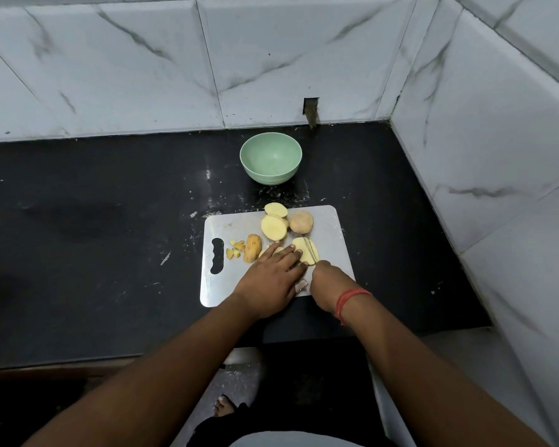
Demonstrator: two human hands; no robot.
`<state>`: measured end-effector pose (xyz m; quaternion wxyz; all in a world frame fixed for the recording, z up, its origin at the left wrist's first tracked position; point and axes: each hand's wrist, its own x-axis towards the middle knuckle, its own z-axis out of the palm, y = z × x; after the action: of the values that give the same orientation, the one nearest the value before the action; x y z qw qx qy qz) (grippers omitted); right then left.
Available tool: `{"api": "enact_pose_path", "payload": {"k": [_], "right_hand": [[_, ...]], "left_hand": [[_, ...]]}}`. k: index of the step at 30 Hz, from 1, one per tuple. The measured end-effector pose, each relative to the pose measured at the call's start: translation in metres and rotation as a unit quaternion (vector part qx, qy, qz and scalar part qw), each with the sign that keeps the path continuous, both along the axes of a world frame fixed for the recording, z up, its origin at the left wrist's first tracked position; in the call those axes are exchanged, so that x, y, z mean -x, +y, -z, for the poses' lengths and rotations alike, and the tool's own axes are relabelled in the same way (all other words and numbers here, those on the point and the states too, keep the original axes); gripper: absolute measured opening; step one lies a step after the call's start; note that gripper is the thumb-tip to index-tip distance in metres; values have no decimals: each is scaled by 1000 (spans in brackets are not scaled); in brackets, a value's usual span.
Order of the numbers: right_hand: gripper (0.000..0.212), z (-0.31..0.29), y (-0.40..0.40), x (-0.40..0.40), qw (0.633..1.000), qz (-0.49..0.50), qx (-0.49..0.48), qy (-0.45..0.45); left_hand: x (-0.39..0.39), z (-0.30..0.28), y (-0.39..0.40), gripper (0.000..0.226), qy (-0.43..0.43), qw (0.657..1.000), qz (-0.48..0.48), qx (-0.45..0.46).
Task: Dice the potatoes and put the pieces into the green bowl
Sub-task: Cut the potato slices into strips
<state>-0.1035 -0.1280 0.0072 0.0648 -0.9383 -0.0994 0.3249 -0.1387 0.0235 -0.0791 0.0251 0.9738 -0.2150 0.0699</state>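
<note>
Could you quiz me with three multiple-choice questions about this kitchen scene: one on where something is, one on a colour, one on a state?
1. Where does the green bowl stand?
A. on the cutting board
B. on the black counter beyond the board
C. on the floor

2. What colour is the band on the right wrist?
A. blue
B. white
C. red-orange

3. What is in the bowl?
A. nothing visible
B. diced potato
C. water to the brim

Answers:
1 B: it sits on the counter, apart from the cutting board, nearer the wall.
2 C: a red-orange band circles the wrist behind the right hand.
3 A: its inside shows bare green; the diced pieces lie on the board.
</note>
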Motion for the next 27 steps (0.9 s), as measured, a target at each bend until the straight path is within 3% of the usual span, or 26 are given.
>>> {"api": "enact_pose_path", "payload": {"k": [7,11,17,27], "right_hand": [[27,17,-47,36,999,-4,-44,18],[2,20,-61,44,998,12,-56,6],[6,15,-47,32,995,19,-83,-59],[31,3,-1,-7,999,12,-25,-20]], "left_hand": [[0,4,0,45,-5,1000,-9,-2],[1,5,0,46,6,1000,-14,-5],[0,0,0,46,0,1000,-7,4],[-2,-8,4,45,-17,999,8,26]]}}
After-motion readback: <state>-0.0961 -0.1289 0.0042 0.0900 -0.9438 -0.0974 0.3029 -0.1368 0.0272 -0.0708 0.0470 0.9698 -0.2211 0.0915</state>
